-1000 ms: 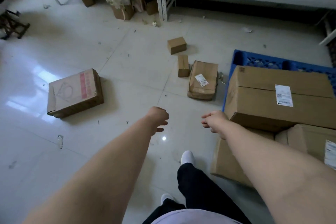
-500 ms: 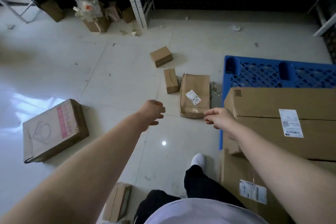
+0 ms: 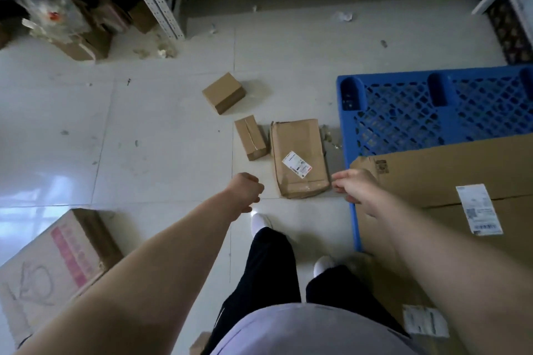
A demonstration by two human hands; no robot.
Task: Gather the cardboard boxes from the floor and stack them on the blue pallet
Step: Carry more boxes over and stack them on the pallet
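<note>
Three floor boxes — small [image 3: 223, 91], narrow [image 3: 250, 137], flat [image 3: 300, 158] — near one blue pallet [image 3: 389, 112]

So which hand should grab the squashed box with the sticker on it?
Probably the right hand: its fingertips almost reach the squashed box, and it is on the blue pallet side. The left hand is farther off.

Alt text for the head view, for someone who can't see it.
The left hand and right hand, both empty, reach toward a crumpled labelled box on the floor beside the blue pallet, which carries a large box.
</note>
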